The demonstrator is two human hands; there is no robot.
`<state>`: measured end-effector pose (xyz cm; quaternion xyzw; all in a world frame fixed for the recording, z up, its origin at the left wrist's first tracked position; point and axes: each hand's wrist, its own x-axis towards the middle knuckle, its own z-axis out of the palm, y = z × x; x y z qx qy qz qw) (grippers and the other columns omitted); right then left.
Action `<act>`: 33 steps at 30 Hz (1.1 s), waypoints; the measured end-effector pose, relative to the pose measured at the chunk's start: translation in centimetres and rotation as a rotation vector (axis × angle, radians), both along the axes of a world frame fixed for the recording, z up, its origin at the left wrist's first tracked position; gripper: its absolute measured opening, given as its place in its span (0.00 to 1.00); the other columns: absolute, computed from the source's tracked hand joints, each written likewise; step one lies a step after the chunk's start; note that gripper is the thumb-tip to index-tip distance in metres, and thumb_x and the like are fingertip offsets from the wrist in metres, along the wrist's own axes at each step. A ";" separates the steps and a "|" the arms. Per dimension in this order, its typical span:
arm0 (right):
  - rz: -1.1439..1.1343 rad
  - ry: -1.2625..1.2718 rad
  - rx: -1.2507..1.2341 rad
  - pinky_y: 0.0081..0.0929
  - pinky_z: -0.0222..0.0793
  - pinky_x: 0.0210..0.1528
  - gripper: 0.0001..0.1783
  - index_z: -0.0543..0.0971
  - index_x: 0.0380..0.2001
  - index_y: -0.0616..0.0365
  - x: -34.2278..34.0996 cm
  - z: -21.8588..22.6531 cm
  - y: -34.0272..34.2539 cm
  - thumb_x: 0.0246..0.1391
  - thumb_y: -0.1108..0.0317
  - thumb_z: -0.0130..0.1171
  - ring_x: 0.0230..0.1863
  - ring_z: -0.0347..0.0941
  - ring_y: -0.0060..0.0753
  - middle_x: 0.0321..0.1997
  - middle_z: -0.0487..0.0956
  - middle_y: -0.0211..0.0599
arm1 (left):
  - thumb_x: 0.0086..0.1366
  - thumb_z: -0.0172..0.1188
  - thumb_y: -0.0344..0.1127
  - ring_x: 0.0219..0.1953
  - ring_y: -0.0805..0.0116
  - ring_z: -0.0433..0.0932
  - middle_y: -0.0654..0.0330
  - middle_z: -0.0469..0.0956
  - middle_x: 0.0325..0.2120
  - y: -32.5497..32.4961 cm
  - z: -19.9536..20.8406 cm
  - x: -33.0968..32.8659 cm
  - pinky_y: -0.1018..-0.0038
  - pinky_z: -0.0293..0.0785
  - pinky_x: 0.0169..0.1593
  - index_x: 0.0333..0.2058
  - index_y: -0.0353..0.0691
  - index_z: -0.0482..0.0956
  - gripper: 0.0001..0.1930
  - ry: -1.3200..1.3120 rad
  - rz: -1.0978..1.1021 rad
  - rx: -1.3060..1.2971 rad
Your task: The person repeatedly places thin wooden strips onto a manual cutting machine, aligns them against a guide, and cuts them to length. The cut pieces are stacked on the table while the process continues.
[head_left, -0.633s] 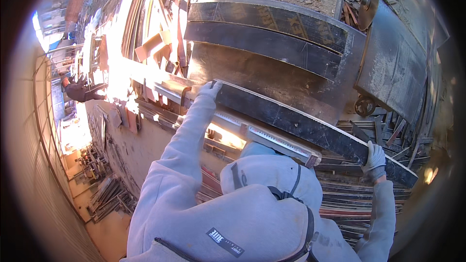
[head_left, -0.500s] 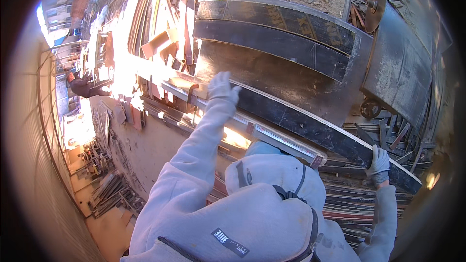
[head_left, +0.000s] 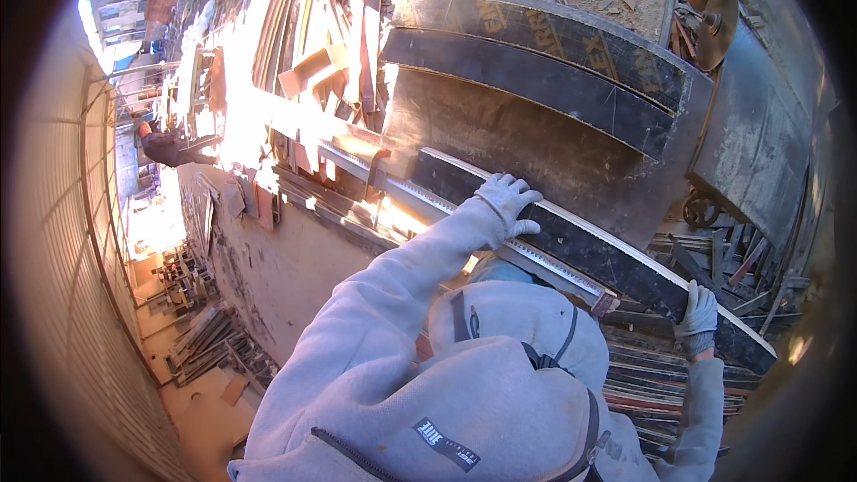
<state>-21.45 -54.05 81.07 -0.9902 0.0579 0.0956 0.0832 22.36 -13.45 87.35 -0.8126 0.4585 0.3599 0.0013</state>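
A long black panel strip point(head_left: 598, 251) with a pale cut edge lies slantwise in front of me, from the middle down to the right. My left hand point(head_left: 509, 203), in a light glove, rests on it with fingers stretched out and the thumb apart. Nearer its right end my gloved right hand point(head_left: 698, 314) is closed around the strip, fingers over the far edge. Between the strip and my body runs a metal rail with a measuring scale point(head_left: 558, 273). Two more black strips point(head_left: 536, 80), one with yellow lettering, lie beyond on the brown worktop point(head_left: 500, 138).
At the far right a round saw blade point(head_left: 717, 25) stands beside a dusty metal table point(head_left: 759, 125) with a handwheel point(head_left: 701, 210) below. Stacked wood strips point(head_left: 669, 384) lie under the rail. Offcuts point(head_left: 317, 67) lean at the far left, where another person point(head_left: 165, 145) is.
My left hand has moved right and nearer along the black strip and now lies on it. My right hand keeps its hold near the right end. The view has shifted slightly.
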 end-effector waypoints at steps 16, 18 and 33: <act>-0.045 0.100 0.002 0.62 0.62 0.73 0.66 0.57 0.78 0.65 0.2 -0.2 1.5 0.38 0.63 0.82 0.64 0.69 0.69 0.62 0.71 0.61 | 0.70 0.67 0.63 0.70 0.44 0.70 0.53 0.76 0.67 2.1 -2.0 1.5 0.49 0.63 0.76 0.70 0.54 0.77 0.35 0.035 0.009 -0.096; -0.039 0.101 -0.036 0.62 0.62 0.74 0.67 0.56 0.79 0.65 0.2 -0.3 1.7 0.38 0.63 0.82 0.65 0.68 0.68 0.63 0.71 0.61 | 0.70 0.67 0.62 0.70 0.45 0.71 0.53 0.77 0.67 2.2 -2.1 1.5 0.49 0.64 0.76 0.70 0.54 0.77 0.35 0.030 0.016 -0.119; -0.065 0.132 0.035 0.59 0.65 0.70 0.66 0.58 0.81 0.54 -1.0 1.4 -1.0 0.36 0.66 0.81 0.62 0.70 0.63 0.63 0.71 0.56 | 0.65 0.70 0.63 0.62 0.43 0.76 0.51 0.81 0.60 2.3 -4.0 1.9 0.49 0.71 0.69 0.65 0.49 0.82 0.36 -0.057 -0.046 -0.225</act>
